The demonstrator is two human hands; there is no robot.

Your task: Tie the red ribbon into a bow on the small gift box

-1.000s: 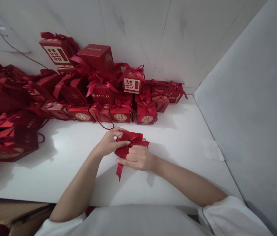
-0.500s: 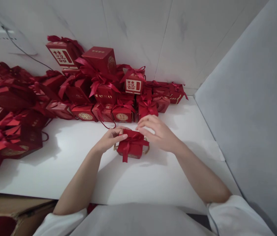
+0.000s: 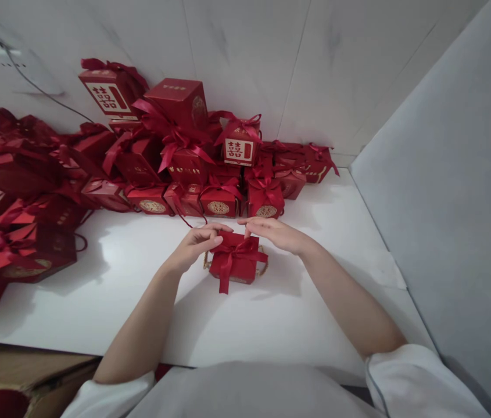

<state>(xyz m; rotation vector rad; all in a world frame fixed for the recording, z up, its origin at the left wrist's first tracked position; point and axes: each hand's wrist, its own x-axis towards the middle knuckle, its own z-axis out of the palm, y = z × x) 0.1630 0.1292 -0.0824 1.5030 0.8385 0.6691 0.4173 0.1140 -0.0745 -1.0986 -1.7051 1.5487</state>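
A small red gift box (image 3: 245, 271) stands on the white table in front of me, with a red ribbon bow (image 3: 237, 251) tied across its top and a gold cord loop at each side. My left hand (image 3: 195, 247) is at its back left corner, thumb on the top edge and fingers reaching behind, steadying it. Along the back right edge hovers my right hand (image 3: 273, 232), fingers stretched out and pointing left, holding nothing. Whether its fingertips touch the box is hard to see.
Several red gift boxes (image 3: 221, 204) with ribbons are stacked along the tiled wall (image 3: 245, 52). A larger heap of boxes (image 3: 49, 249) covers the left of the white table (image 3: 110, 305). A grey panel (image 3: 445, 174) rises at the right; a cardboard carton (image 3: 31, 363) sits lower left.
My right hand has lowered and flattened, its fingers now level behind the box's top. The left hand stays at the same corner, its thumb slightly farther back. The view has shifted slightly.
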